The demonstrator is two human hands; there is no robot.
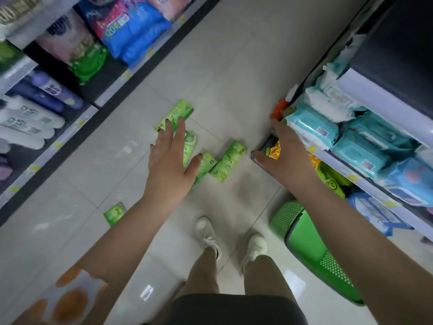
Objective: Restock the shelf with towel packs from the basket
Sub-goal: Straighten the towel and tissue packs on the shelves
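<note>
Green towel packs (228,161) are scattered on the floor (234,66). The left hand (169,158) is spread flat above them, fingers (180,127) straight, nothing held. The right hand (284,158) is stretched open to the shelf (365,184). The green basket (311,245) is seen below it.

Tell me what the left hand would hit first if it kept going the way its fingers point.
Probably the green pack lying on the floor tiles: the left hand is open, fingers pointing at it and already overlapping it in view. Height above the floor is unclear.
</note>
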